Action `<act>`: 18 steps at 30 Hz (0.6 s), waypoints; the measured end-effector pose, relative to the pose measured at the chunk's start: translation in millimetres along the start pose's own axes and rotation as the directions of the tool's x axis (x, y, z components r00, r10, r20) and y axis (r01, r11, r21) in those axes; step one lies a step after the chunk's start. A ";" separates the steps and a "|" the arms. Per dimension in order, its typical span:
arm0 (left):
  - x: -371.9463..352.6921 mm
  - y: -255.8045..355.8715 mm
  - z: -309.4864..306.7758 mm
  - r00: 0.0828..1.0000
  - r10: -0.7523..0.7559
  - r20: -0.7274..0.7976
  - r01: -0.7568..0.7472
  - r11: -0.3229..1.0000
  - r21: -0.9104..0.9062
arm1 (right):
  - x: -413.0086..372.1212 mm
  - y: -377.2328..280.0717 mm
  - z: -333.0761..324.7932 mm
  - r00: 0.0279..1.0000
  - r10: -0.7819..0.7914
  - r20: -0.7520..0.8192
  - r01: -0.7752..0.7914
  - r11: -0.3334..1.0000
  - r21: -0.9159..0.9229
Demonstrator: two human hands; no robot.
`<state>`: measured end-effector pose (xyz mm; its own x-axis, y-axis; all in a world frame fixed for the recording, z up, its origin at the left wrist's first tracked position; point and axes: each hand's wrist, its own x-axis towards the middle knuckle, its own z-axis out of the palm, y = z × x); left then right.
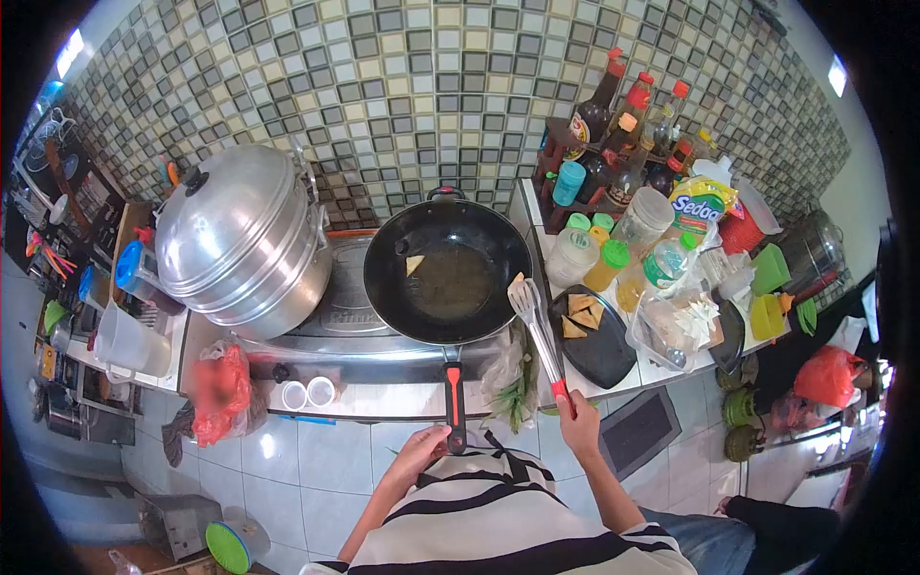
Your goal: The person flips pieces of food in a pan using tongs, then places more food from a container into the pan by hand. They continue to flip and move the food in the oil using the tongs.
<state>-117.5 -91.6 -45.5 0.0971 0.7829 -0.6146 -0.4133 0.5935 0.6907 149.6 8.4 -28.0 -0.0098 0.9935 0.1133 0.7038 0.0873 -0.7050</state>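
Tongs: we have them in the right hand, fingers closed round the red end; the tongs slant, long axis running up and left, tips at the pan's right rim.
Tong tips: pastry piece shows there; we can't tell if it's gripped.
Pan: black pan on the stove; handle points straight back at the wearer, long axis near upright in view.
Left hand: we see the left hand at the handle's near end, fingers against its left side; can't tell how firmly closed.
In pan: oil, one pastry triangle left of middle.
Plate: black plate on the table, right of tongs, pastry triangles on it.
Pot: big metal pot, left of pan.
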 end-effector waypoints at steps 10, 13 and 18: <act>-2.0 3.3 2.4 1.000 -0.008 -0.011 0.008 1.000 -0.019 | 1.8 -8.2 -4.4 1.000 -0.001 0.020 0.001 1.000 -0.002; 1.9 -0.2 -0.2 1.000 -0.010 0.008 0.010 0.999 -0.032 | 2.4 -2.5 -3.2 1.000 -0.011 0.006 0.011 0.999 -0.031; -2.0 3.5 4.6 1.000 -0.006 -0.016 0.005 0.999 -0.045 | 3.5 1.5 -3.8 1.000 -0.021 0.016 0.022 0.998 -0.057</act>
<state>-115.0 -90.2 -40.1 0.0846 0.7763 -0.6246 -0.4535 0.5882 0.6696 153.3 11.7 -26.0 -0.0359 0.9925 0.1166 0.7429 0.1045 -0.6612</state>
